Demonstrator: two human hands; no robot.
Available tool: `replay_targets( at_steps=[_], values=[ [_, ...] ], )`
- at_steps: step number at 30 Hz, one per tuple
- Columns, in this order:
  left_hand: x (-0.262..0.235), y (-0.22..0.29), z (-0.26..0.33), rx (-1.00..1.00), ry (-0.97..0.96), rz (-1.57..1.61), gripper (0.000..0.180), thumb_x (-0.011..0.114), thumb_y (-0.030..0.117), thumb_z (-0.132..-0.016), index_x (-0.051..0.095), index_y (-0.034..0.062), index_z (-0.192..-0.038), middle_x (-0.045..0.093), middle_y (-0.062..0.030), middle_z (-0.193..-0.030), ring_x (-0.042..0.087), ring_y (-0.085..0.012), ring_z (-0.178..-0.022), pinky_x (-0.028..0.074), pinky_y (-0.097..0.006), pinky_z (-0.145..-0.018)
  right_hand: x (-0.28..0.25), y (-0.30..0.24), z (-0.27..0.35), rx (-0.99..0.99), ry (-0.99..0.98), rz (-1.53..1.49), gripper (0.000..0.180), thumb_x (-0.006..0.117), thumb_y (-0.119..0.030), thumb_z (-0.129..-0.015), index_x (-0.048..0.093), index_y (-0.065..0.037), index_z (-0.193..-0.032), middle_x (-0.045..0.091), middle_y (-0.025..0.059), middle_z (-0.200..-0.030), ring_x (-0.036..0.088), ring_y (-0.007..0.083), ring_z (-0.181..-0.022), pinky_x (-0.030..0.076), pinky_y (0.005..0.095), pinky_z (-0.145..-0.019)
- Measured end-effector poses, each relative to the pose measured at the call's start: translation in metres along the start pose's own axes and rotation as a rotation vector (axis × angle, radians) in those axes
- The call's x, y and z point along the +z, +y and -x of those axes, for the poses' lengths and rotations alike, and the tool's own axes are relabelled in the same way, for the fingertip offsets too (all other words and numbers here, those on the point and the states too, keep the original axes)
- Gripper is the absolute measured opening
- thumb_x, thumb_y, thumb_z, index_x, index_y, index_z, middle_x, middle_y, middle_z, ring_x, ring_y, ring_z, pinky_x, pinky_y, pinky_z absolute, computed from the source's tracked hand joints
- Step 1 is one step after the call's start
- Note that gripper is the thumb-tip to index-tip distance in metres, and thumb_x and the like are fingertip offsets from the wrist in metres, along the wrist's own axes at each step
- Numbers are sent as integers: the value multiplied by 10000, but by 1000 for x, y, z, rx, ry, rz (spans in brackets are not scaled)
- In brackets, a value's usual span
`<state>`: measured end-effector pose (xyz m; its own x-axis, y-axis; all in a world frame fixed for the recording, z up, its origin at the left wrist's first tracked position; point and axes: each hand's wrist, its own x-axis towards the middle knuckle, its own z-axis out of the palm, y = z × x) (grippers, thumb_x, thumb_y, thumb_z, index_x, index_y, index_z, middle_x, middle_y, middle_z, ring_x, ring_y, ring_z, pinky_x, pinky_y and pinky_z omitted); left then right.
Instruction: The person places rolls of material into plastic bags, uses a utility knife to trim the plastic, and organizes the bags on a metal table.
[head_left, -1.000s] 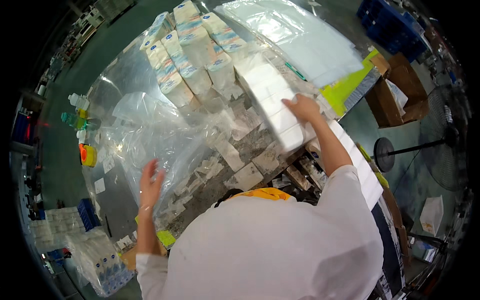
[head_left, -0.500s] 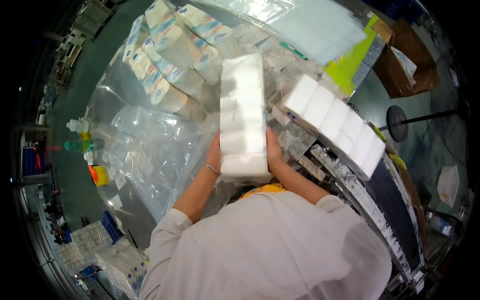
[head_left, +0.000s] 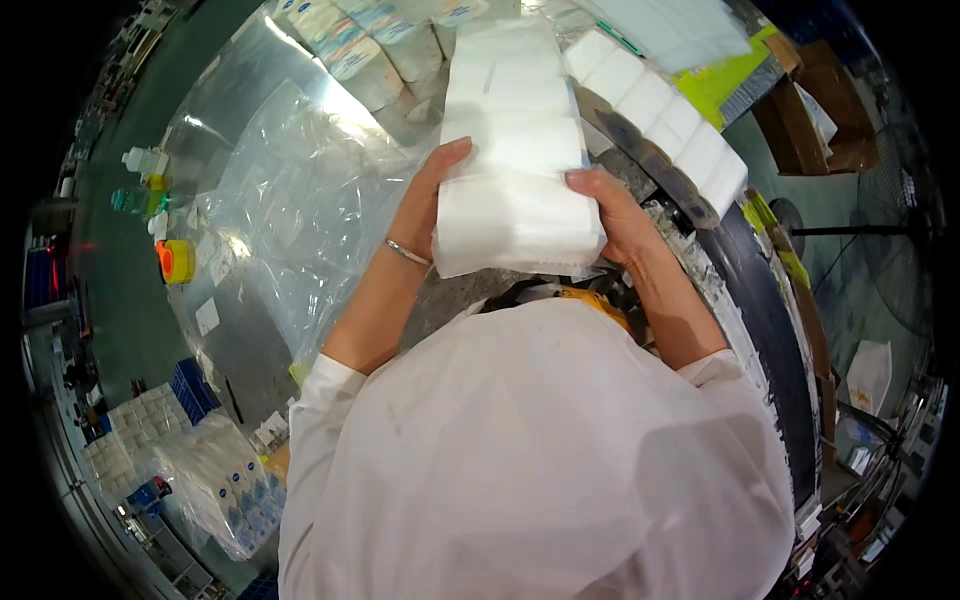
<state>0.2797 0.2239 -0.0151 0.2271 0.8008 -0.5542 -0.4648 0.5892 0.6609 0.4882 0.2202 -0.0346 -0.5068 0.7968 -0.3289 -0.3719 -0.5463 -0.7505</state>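
Between my two hands is a long white tissue pack (head_left: 515,130), a row of soft white sections, held lengthwise before my body. My left hand (head_left: 428,195) grips its left side, thumb on the top face. At the other side my right hand (head_left: 615,212) clasps the right edge, thumb also on top; the fingers underneath are hidden. A second row of white tissue packs (head_left: 665,115) lies to the right, beside the held one. Several printed tissue packs (head_left: 365,70) stand at the far left, partly out of view.
Clear plastic bags (head_left: 310,190) spread over the metal table's left part. A yellow tape roll (head_left: 178,262) and bottles (head_left: 148,160) sit along its left edge. To the right run a dark conveyor belt (head_left: 765,340) and, beyond it, a cardboard box (head_left: 815,125). Wrapped packs (head_left: 225,480) are stacked lower left.
The held pack now looks larger and closer, its near end higher in view. My thumbs have come onto its top face. The whole view has shifted, and the surroundings sit higher.
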Motion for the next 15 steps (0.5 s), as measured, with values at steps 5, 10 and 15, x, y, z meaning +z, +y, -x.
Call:
replay_targets(
  at_steps=[5, 10, 15],
  values=[
    [-12, -12, 6, 175, -48, 106, 459, 539, 386, -806, 474, 66, -1128, 549, -55, -1003, 550, -143, -853, 479, -281, -688, -5, 23, 12, -189, -6, 503, 946, 696, -159, -578, 162, -31, -1348, 380, 93, -1274, 353, 187, -1167, 267, 308, -992],
    [-37, 30, 4, 424, -197, -116, 455, 529, 329, -818, 447, 33, -1153, 539, -55, -1028, 536, -158, -906, 459, -280, -762, -17, 46, 3, -168, -178, 906, 1072, 731, -191, -564, 31, -6, -1354, 347, 189, -1276, 377, 273, -1157, 284, 328, -981],
    [-21, 48, 19, 685, -224, -322, 547, 632, 148, -718, 386, 34, -1193, 527, -59, -1037, 525, -158, -934, 457, -307, -775, 8, -4, -6, -361, -162, 645, 1034, 760, -206, -585, 93, -8, -1350, 353, 153, -1287, 337, 246, -1196, 276, 336, -989]
  ],
)
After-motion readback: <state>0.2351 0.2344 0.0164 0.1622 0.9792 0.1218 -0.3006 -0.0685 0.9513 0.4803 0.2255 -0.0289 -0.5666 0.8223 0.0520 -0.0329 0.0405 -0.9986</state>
